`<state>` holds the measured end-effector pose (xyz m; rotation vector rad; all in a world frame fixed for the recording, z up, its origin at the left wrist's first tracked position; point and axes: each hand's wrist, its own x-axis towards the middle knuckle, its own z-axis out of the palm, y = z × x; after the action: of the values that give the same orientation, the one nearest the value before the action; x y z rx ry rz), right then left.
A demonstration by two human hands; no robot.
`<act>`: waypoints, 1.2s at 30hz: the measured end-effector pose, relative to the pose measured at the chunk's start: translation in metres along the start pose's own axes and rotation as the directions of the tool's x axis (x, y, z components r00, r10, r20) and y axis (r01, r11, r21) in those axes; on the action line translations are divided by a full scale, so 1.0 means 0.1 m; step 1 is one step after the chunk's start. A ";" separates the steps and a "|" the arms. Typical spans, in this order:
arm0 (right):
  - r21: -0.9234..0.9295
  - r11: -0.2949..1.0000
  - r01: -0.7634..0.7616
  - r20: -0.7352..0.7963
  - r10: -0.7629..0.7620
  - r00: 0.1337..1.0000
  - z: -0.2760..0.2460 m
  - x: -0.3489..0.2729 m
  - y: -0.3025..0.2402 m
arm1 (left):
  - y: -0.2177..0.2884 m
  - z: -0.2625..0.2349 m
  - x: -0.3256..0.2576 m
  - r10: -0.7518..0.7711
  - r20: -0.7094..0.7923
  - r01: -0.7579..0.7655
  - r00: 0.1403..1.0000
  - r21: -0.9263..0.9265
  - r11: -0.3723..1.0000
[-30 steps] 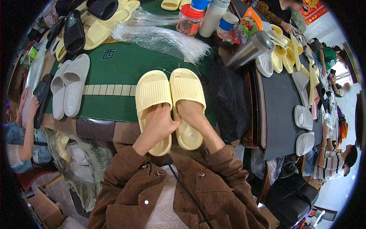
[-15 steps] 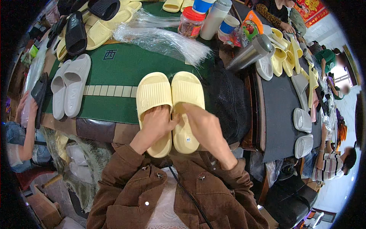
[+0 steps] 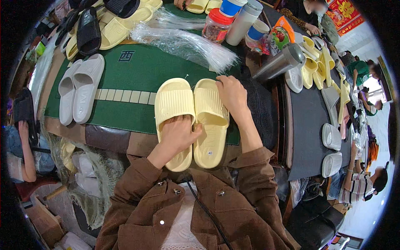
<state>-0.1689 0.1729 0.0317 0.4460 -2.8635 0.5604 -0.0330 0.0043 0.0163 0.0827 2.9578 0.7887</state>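
Observation:
Two pale yellow slide sandals lie side by side on the green table mat (image 3: pixel 137 71), toes away from me. My left hand (image 3: pixel 178 134) rests flat on the footbed of the left sandal (image 3: pixel 173 102), fingers pressing on it. My right hand (image 3: pixel 232 96) sits at the toe end of the right sandal (image 3: pixel 210 125), fingers curled over its strap edge. A small round sticker shows on the right sandal's heel.
A grey pair of sandals (image 3: pixel 77 89) lies at the mat's left. Clear plastic bags (image 3: pixel 183 41) lie behind. Black and yellow sandals (image 3: pixel 100 25) pile at the far left. Jars and cups (image 3: pixel 233 21), a steel flask (image 3: pixel 279 62), more sandals and other people are at the right.
My right hand has moved from the right sandal's heel area up to its toe strap. My left hand stays on the left sandal's footbed.

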 end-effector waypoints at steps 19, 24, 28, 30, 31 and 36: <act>0.607 0.782 0.141 0.019 -0.192 0.981 0.05 0.14 -0.50 | -0.01 0.03 -0.01 0.025 -0.059 -0.027 0.998 -0.042 0.999; 0.533 0.788 0.307 -0.063 -0.325 0.944 0.14 0.17 -0.64 | -0.01 0.02 -0.01 0.034 -0.046 -0.034 0.998 -0.001 0.999; 0.515 0.782 0.351 -0.142 -0.326 0.935 0.12 0.13 -0.63 | 0.00 -0.02 -0.01 0.000 0.009 0.001 1.000 -0.072 0.997; 0.546 0.786 0.289 -0.109 -0.275 0.955 0.09 0.08 -0.59 | 0.00 -0.06 -0.03 0.000 0.021 0.002 1.000 -0.097 0.995; 0.558 0.779 0.286 -0.122 -0.264 0.957 0.07 0.06 -0.57 | 0.01 -0.08 -0.04 0.007 0.019 -0.005 1.000 -0.100 0.995; 0.658 0.735 0.166 -0.100 -0.133 0.986 0.06 -0.04 -0.51 | 0.05 -0.34 -0.29 0.451 -0.323 -0.418 0.832 0.170 0.892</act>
<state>-0.1493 0.1263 0.0426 0.7420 -2.4569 1.5466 -0.0065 -0.0104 0.0501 0.7240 3.3720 0.7765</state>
